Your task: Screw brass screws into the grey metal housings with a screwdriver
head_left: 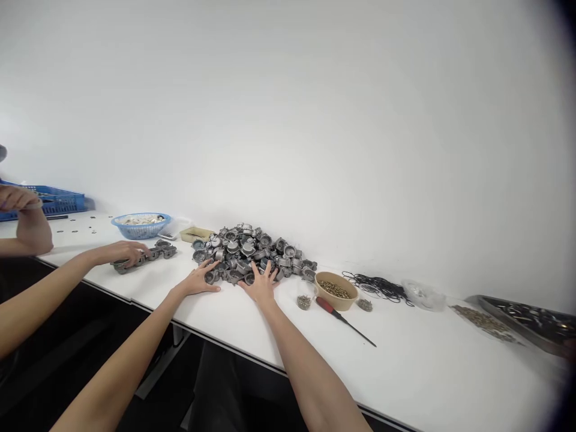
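A heap of grey cast-metal housings (pixel 245 247), round and hollow, lies on the white table. My left hand (pixel 198 281) rests at the heap's front left edge, thumb and fingers spread, the fingertips at the lower housings. Against the front of the heap is my right hand (pixel 262 287), also with fingers splayed over the nearest pieces. Neither hand is closed around a housing. Just right of the heap stands a tan bowl (pixel 336 290) of small brass-coloured pieces. A red-handled screwdriver (pixel 330 307) leans on or lies beside the bowl; which one is unclear.
A co-worker's hand (pixel 128 253) is over a row of housings (pixel 162 249) to the left. Behind it are a blue basket (pixel 141 231) and a yellowish tray (pixel 191 234). Black cords (pixel 378 287), a clear bag (pixel 423 296) and a dark tray (pixel 517 318) lie rightward.
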### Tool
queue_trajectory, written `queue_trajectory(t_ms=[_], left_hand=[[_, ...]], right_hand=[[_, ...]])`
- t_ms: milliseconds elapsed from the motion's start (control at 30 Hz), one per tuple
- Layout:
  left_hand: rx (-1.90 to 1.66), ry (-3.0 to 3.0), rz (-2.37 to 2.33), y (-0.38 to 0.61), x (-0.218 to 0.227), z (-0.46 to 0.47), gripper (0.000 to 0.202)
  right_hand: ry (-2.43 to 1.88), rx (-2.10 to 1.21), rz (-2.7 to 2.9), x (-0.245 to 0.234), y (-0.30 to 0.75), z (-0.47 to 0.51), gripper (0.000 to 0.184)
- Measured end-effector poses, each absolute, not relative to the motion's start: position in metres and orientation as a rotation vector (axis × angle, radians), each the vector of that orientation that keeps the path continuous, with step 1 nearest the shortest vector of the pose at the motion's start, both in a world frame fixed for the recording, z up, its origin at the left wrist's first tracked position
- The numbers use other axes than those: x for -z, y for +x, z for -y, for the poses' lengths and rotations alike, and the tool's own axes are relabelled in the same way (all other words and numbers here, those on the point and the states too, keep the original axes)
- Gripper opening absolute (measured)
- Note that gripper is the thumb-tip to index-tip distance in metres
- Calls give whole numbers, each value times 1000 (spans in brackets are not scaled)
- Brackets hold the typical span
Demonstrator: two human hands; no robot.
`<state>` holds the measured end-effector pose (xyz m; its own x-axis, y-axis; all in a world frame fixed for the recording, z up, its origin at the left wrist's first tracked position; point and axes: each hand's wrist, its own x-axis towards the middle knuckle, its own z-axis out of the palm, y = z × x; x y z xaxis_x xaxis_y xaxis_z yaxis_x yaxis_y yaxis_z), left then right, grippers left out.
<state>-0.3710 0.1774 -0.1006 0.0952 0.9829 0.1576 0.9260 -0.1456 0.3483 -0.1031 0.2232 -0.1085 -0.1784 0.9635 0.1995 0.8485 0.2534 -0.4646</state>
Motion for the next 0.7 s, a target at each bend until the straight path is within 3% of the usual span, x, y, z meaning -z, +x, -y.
queue_trajectory(t_ms=[700], left_hand=[[-662,2189,-1968,-378,116,-234,66]], right_hand=[[-1807,-184,1981,115,-130,-255,86]])
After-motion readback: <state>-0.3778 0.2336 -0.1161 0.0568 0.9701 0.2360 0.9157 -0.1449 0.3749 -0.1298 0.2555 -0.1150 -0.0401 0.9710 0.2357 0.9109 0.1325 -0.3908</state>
